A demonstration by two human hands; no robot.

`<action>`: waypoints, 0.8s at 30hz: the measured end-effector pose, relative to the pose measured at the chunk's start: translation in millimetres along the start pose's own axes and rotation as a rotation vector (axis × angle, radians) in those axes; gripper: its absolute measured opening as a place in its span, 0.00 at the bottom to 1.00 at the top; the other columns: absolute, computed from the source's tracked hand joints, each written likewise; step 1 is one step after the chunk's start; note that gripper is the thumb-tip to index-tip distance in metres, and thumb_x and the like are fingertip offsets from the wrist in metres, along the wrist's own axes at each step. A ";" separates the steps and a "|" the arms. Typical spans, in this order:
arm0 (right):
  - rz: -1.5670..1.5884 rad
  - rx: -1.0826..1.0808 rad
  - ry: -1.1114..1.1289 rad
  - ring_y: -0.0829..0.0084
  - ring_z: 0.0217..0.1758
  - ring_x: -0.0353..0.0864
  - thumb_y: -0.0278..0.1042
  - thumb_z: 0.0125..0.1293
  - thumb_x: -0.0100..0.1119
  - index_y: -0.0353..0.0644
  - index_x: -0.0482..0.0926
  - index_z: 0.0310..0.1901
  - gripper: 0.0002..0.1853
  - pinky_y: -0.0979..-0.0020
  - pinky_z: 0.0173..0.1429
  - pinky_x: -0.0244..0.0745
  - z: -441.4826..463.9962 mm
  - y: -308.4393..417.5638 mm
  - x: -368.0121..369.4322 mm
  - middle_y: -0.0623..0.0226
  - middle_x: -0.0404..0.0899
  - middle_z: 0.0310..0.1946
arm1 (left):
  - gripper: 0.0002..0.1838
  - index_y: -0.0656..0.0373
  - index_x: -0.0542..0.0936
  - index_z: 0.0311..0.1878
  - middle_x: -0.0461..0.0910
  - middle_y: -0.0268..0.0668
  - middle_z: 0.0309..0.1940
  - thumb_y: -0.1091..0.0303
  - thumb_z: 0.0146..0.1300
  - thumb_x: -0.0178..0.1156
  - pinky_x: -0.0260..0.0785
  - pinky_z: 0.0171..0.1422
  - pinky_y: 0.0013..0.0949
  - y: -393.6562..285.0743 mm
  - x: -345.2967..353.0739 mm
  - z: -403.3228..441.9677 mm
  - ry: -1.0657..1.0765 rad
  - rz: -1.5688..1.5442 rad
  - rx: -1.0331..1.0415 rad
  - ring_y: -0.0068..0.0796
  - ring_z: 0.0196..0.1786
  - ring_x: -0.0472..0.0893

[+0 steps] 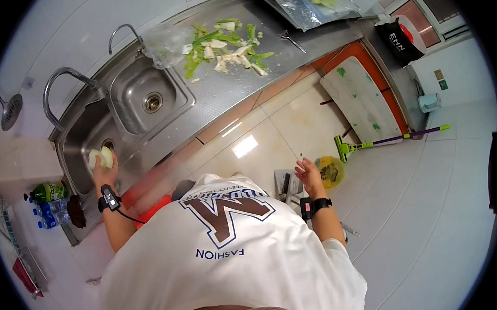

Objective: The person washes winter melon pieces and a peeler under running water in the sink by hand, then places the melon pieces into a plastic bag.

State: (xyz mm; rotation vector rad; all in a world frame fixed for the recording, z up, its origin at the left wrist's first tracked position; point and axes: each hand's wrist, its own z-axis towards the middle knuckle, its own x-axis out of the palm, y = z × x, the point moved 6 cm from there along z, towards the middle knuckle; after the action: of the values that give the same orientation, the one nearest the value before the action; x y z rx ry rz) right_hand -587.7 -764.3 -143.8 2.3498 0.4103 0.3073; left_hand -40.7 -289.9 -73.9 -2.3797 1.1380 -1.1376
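My left hand (106, 174) is closed around pale green, white-fleshed vegetable pieces (105, 157) that look like cut gourd. It holds them over the left sink basin (79, 147), near the drain. My right hand (309, 177) is out to the other side, fingers apart and holding nothing I can see. Just beside it, lower down on the floor, stands a yellow waste bin (332, 171) with dark scraps inside. A tiny dark speck (301, 155) shows close to the right fingertips.
Green and white vegetable trimmings (225, 49) lie on the steel counter (206, 106) beside a clear plastic bag (163, 43). A curved faucet (63, 72) rises behind the sinks. Bottles (49, 207) stand at left. A green mop (371, 144) and a folded table (359, 96) are at right.
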 end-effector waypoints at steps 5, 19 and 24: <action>0.094 -0.019 -0.053 0.64 0.53 0.74 0.41 0.65 0.55 0.42 0.59 0.66 0.30 0.65 0.58 0.69 -0.2 21.2 -56.0 0.63 0.73 0.55 | 0.20 0.61 0.68 0.57 0.71 0.47 0.50 0.60 0.68 0.54 0.72 0.55 0.43 25.0 28.5 -13.0 -0.023 -0.026 0.016 0.44 0.51 0.73; 0.012 -0.028 -0.032 0.55 0.61 0.70 0.40 0.61 0.58 0.38 0.57 0.66 0.34 0.63 0.63 0.65 68.7 146.7 -59.3 0.57 0.71 0.58 | 0.19 0.59 0.71 0.55 0.76 0.41 0.51 0.64 0.64 0.59 0.75 0.55 0.47 103.9 86.4 49.6 -0.127 -0.210 -0.092 0.42 0.52 0.76; -0.038 -0.119 -0.074 0.64 0.54 0.75 0.38 0.62 0.58 0.39 0.61 0.64 0.30 0.65 0.59 0.69 110.6 236.6 -67.0 0.62 0.74 0.55 | 0.20 0.59 0.71 0.55 0.75 0.41 0.50 0.64 0.63 0.61 0.76 0.55 0.46 131.2 126.1 70.1 -0.129 -0.169 -0.017 0.42 0.51 0.76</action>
State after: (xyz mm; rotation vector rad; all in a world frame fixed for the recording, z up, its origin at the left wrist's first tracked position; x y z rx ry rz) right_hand -564.4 -1021.1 -65.2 2.2275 0.3898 0.2197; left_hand -10.5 -476.7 -121.3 -2.5609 0.9235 -1.0105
